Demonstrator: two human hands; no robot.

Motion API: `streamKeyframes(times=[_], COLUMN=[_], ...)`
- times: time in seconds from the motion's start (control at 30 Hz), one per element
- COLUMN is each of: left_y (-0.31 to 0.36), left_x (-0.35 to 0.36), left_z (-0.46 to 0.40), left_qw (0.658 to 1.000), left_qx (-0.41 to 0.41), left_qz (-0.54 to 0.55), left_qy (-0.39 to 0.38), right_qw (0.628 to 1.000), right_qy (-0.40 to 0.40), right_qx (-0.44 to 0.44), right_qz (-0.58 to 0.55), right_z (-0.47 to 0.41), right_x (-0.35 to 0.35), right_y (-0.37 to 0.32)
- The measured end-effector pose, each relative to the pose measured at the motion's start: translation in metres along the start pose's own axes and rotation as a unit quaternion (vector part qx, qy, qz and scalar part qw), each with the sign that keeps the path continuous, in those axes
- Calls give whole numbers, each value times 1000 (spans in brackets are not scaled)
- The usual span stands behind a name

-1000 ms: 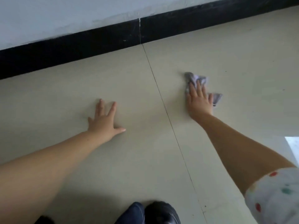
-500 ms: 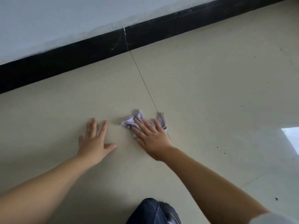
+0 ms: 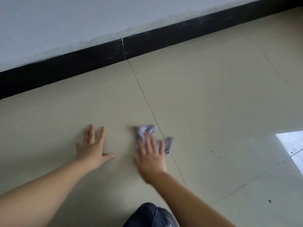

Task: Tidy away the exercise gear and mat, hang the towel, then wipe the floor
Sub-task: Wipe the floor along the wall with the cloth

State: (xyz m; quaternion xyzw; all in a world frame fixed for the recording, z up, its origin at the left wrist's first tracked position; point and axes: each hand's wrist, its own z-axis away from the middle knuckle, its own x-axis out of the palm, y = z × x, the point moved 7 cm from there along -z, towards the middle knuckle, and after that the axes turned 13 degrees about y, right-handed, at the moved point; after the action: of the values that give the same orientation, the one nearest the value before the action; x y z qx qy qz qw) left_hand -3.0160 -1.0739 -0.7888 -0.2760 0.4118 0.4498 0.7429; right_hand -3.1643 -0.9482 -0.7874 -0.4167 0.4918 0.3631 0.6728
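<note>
A crumpled pale grey-lilac cloth (image 3: pixel 144 131) lies on the beige tiled floor (image 3: pixel 213 104), astride a tile joint. My right hand (image 3: pixel 151 154) presses flat on the cloth with straight, spread fingers; the hand is motion-blurred. My left hand (image 3: pixel 92 149) rests flat on the floor to the left of the cloth, fingers spread, holding nothing. Part of the cloth is hidden under my right palm.
A black skirting board (image 3: pixel 82 63) runs along the white wall (image 3: pixel 65 22) at the back. My knee in dark denim and a dark shoe (image 3: pixel 152 215) sit at the bottom edge. A bright window reflection (image 3: pixel 290 145) and small dark specks mark the floor at right.
My right hand swept the cloth from the right of the tile joint leftwards towards my left hand, then back a little to the right. My left hand stayed planted on the floor.
</note>
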Motion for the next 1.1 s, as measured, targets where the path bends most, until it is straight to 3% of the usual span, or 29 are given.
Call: streamKeyframes(times=[0.07,0.13,0.17,0.23,0.3,0.33,0.4,0.47,0.53,0.63,0.7,0.77,0.83,0.87,0.93,1.0,1.07,1.1], left_y=[-2,-6,-9,-15,-19,-21,-21,-19,-18,-21,-29,-40,-52,-58,-70,-77,-83,-87], left_x=[-3,-6,-8,-9,-8,-6,-3,-1,-1,-3,-2,3,8,10,12,14,14,14], left_z=[-2,-2,-1,0,3,5,7,8,8,12,19,27,34,38,42,45,46,46], left_qw=[1000,999,998,998,998,998,998,998,998,998,999,999,999,998,998,998,998,997], left_qx=[7,22,29,35,34,33,31,27,24,10,-13,-34,-42,-45,-50,-54,-65,-75], left_qz=[24,48,57,59,52,50,53,60,64,57,35,23,27,27,23,13,20,35], left_qy=[-1,-8,-10,-10,-8,-6,-5,-6,-2,0,-1,-8,-19,-21,-18,-11,4,11], right_qw=[989,977,980,995,996,984,954,939,959,998,994,971,944,944,977,998,963,950], right_qy=[-75,-36,-49,-63,32,10,3,12,23,36,-8,-73,-54,-46,0,49,30,31], right_qx=[-125,-210,-194,-67,86,177,296,340,282,47,-110,-226,-323,-322,-206,28,260,304], right_qz=[2,7,23,24,21,-8,-49,-52,-31,-3,4,13,42,55,55,-1,-67,-62], right_z=[10,5,-1,-20,-35,-35,-30,-26,-17,20,51,65,58,50,18,-16,-32,-36], right_x=[9,2,1,-11,-37,-46,-54,-49,-30,1,21,25,23,19,-2,-28,-43,-45], right_y=[-23,-2,25,99,182,212,237,213,152,21,-47,-62,-31,-2,66,131,159,150])
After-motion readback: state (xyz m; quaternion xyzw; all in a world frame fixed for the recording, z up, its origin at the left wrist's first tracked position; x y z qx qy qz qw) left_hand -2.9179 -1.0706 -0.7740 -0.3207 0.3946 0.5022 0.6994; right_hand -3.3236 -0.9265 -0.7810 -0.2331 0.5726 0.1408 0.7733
